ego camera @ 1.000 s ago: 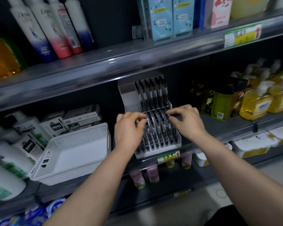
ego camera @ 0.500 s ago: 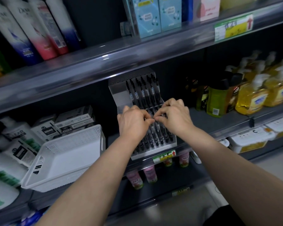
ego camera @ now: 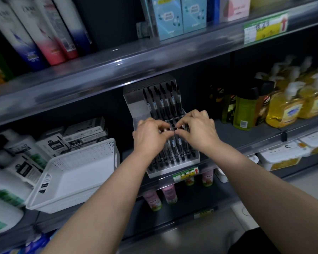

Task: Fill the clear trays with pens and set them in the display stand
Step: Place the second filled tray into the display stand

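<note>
Held left hand [ego camera: 151, 138] and right hand [ego camera: 198, 131] curled, fingertips together, atop pens [ego camera: 178, 145] in clear tray [ego camera: 173, 171]; could not tell any pinch. Display stand [ego camera: 136, 105] just beyond the grip.

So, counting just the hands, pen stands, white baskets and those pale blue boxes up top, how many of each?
hands: 2, the left hand and the right hand, fingers curled on the pens
pen stand: 1
white basket: 1
pale blue boxes: 2
total: 6
</note>
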